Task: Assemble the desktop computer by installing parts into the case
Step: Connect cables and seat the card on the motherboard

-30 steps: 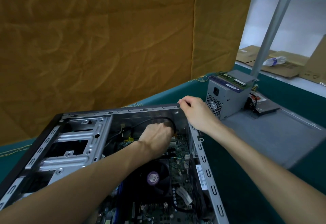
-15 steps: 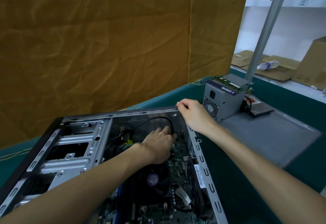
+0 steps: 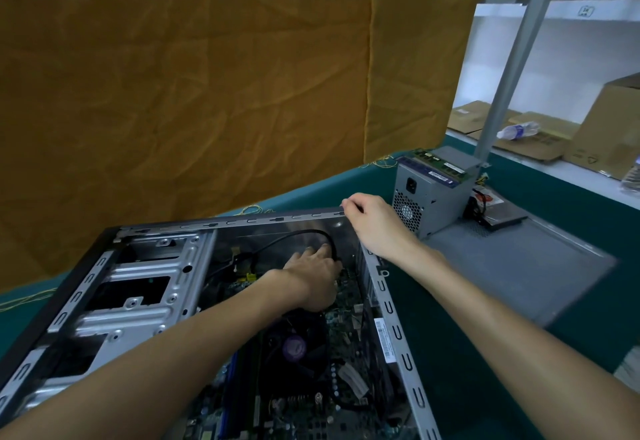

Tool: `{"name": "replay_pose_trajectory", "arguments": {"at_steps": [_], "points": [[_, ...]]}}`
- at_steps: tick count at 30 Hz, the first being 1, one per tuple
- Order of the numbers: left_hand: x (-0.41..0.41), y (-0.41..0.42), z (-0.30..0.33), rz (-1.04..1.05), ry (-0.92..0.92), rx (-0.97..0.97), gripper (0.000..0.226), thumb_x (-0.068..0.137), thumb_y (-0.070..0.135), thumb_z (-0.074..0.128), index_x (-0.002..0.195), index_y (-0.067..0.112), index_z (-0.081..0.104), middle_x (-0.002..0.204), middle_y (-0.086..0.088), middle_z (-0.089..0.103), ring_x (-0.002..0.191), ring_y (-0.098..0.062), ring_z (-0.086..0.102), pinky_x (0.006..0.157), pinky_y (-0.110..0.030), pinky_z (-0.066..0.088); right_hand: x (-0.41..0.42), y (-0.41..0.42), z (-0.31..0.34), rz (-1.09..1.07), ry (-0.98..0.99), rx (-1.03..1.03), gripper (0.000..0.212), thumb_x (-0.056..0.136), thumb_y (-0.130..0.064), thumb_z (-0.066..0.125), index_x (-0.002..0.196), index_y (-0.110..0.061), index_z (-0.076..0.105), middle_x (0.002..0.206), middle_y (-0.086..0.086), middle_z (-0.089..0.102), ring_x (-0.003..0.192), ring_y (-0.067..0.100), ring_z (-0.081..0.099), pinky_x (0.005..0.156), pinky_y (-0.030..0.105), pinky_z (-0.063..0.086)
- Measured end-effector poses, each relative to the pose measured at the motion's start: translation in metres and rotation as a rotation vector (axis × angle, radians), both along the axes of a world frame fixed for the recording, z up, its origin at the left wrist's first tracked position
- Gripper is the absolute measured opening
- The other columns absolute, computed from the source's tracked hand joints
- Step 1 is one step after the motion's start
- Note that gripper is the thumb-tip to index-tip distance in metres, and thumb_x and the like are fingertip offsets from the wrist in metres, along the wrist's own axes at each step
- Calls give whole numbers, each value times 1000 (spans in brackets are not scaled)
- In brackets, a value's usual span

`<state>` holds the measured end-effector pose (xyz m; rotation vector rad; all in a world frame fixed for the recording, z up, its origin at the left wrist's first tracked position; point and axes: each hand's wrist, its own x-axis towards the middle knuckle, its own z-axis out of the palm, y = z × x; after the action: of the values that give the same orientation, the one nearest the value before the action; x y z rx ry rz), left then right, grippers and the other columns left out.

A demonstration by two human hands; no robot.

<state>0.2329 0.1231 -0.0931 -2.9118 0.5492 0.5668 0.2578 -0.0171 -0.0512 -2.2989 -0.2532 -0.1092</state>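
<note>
Fingers point(image 3: 320, 252) of the left hand point(image 3: 311, 280) reach fairly straight deep inside the case point(image 3: 398, 335), tips against the black cable point(image 3: 301, 233) looping just beyond them; whether they pinch anything, I cannot tell. Right hand point(image 3: 375, 223) curls over the far corner rim, steadying. Best to keep that brace firm and guide the cable gently, clear of the fan point(image 3: 294, 348) below the wrist.

My case point(image 3: 149, 287) is bare matt grey metal; the table's green cloth point(image 3: 450, 353) looks smooth, the brown backdrop point(image 3: 207, 93) creased paper.
</note>
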Motion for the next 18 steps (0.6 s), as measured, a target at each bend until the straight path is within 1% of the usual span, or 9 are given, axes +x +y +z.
{"name": "replay_pose_trajectory", "arguments": {"at_steps": [2,6,8,10,12,14,15,16,18], "points": [[-1,-2,-2,-6,9,42,62,98,20,45,158,14,28,157,-17,24,144,-41,27,116,-50,27,0,-1,1,8,9,4,40,110,-28,41,93,3,59,60,0,40,51,15,35,53,33,26],[-1,6,14,-5,57,-36,60,100,16,43,158,24,32,155,-13,29,147,-37,26,119,-50,25,0,-2,4,34,15,18,42,110,-26,42,71,-11,43,61,3,39,54,19,35,58,34,28],[-8,16,27,-18,117,-127,64,97,7,42,157,27,35,154,-10,36,144,-33,34,117,-45,32,0,-2,4,21,18,5,44,110,-26,43,68,-13,41,59,3,38,52,19,34,57,34,27],[-22,27,40,-46,117,-259,71,89,-2,42,154,27,43,149,-10,50,132,-30,51,105,-37,45,-2,-2,7,5,16,-28,41,110,-26,44,72,-12,49,59,1,45,52,20,39,56,35,30],[-35,44,53,-80,-43,-410,73,81,-4,42,144,30,55,138,-4,63,121,-24,61,95,-33,52,-8,-3,13,-20,-68,-118,28,108,-24,48,91,-10,65,79,2,63,68,21,57,64,37,43],[-44,66,62,-135,-290,-491,61,79,1,43,127,30,67,125,5,70,114,-20,64,92,-37,53,-23,2,21,-30,-295,-229,17,105,-16,52,107,-12,68,102,-1,65,92,15,59,78,29,44],[-46,77,65,-175,-407,-511,53,80,4,45,120,27,71,119,5,71,111,-21,63,91,-38,52,-34,8,25,15,-390,-276,17,104,-14,53,109,-13,69,106,-1,64,97,14,58,82,26,43],[-47,88,66,-206,-497,-520,47,80,4,47,115,24,72,115,4,70,107,-23,61,91,-40,51,-46,15,29,79,-421,-330,19,102,-13,53,110,-15,70,108,-1,66,99,16,59,85,28,45],[-45,105,63,-191,-599,-524,46,81,-1,53,117,20,72,119,0,63,108,-28,55,92,-42,46,-67,32,32,193,-271,-518,25,97,-11,50,110,-18,71,108,4,70,95,23,65,81,37,54]]}}
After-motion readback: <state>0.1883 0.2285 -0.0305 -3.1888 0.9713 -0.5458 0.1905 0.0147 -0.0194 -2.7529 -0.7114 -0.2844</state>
